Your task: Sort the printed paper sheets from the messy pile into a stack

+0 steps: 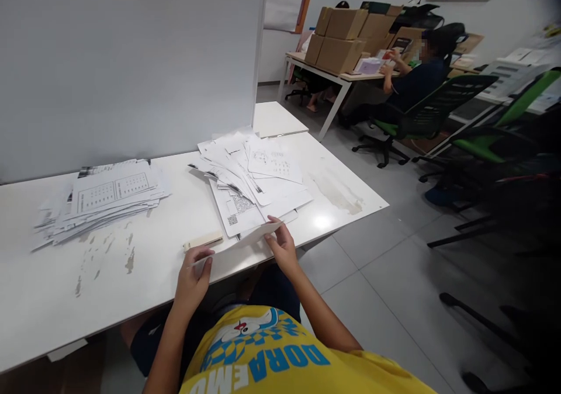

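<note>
A white sheet of paper (252,238) is stretched between my two hands above the table's front edge, seen almost edge-on. My left hand (195,274) pinches its left end between thumb and fingers. At the other end, my right hand (281,245) grips the paper the same way. Just beyond my left hand lies a cream-coloured stapler (203,241). A loose, fanned-out pile of printed papers (276,166) is spread on the table behind the held sheet. Farther left sits a thicker stack of printed sheets (116,192).
The white table (166,289) has brown stains and backs onto a grey partition (131,61). Cardboard boxes (337,55) stand on another desk, where a person (416,84) sits. Green-and-black office chairs (438,107) occupy the floor to the right.
</note>
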Tool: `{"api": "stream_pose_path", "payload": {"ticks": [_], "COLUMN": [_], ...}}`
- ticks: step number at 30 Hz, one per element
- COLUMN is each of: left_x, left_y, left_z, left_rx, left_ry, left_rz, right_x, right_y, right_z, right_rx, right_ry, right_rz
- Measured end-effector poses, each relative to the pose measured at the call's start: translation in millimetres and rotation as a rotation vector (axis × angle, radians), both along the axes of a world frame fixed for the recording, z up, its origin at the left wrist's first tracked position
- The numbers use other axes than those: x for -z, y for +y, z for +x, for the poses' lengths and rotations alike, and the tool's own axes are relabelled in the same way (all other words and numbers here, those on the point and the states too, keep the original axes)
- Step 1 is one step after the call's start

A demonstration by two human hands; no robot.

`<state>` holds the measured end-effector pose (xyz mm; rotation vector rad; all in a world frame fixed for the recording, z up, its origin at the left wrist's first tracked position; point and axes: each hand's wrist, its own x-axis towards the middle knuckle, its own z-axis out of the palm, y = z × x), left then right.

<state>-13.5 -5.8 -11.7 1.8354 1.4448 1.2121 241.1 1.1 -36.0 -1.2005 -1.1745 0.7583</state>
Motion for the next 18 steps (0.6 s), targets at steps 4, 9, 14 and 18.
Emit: {"api": "stream_pose_path", "payload": {"ticks": [4,9,14,18], "left_x": [12.6,24.7,9.6,0.1], "left_y": [-5,-10,-9,-5], "left_z": [1,7,23,30], "left_rx": [-0.102,-0.125,-0.086,-0.111], "left_ry": [-0.007,-0.113,0.188,0.461], "left_rz": [-0.05,-0.084,0.016,0.219], "right_x": [-4.5,-18.3,-23.1,-17.5], "right_y": [-5,-16,-21,-18], "right_z": [8,32,65,88], "right_rx": [0.012,-0.061,0.028,0.076], "right_ry": [0.08,0.016,0.081,0.071], "right_rz": [-0.05,-0.138,-0.264,-0.386]}}
